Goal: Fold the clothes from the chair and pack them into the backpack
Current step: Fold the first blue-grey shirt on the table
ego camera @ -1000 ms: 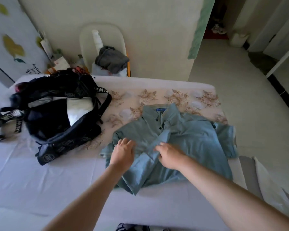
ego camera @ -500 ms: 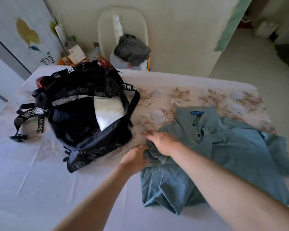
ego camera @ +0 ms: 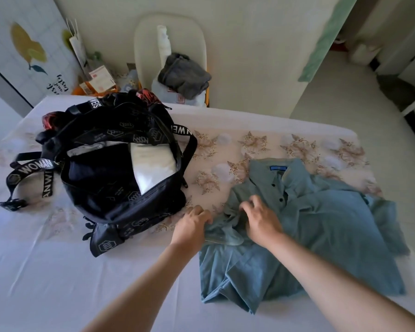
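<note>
On the surface (ego camera: 58,271) beside the open backpack (ego camera: 120,178), gripped bunched sleeve of blue shirt (ego camera: 333,236) with left hand (ego camera: 192,227), adjoining fabric with right hand (ego camera: 261,224).

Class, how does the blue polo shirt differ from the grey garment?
The blue polo shirt lies spread on the bed, gripped by the left hand and right hand; the grey garment sits bunched on the chair, untouched. The shirt shows collar and buttons; the grey garment neither. Neither is packed.
</note>
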Action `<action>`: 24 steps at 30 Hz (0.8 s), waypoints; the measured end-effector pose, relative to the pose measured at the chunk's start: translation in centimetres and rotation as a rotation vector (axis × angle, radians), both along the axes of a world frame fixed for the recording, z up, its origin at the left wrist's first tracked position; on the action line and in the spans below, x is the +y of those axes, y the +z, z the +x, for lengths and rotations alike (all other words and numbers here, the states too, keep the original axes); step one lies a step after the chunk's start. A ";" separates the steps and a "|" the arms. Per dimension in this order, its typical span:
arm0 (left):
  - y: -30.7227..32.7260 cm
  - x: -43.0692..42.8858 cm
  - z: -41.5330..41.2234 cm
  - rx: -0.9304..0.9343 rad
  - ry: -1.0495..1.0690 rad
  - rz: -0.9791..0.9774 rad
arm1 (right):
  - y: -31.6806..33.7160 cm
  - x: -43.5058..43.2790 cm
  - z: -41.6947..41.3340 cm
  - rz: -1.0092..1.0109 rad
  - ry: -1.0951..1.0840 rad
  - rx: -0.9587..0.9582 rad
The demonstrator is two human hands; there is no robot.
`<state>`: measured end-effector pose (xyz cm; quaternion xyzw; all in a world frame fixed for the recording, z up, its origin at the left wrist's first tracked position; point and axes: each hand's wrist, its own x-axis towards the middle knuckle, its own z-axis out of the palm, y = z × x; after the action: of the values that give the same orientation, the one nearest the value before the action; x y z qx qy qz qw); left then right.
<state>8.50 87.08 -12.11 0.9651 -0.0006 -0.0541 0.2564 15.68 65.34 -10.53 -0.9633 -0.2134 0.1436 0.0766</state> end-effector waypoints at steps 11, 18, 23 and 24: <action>1.6 -3.9 -1.8 0.143 0.016 -0.157 | 1.5 2.9 -2.3 0.430 -0.230 0.367; 8.0 -1.1 1.4 0.081 0.550 -0.412 | 5.1 6.2 0.8 0.885 -0.266 0.897; 8.0 2.9 2.9 -0.056 0.408 0.099 | 2.9 6.8 4.0 0.643 -0.368 0.491; 7.6 2.7 2.9 -0.065 0.317 0.118 | 2.4 6.5 4.4 0.493 -0.306 0.364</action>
<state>11.35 89.82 -4.51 0.9677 0.1465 0.0182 0.2044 20.06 71.84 -8.13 -0.8953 -0.0778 0.2440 0.3645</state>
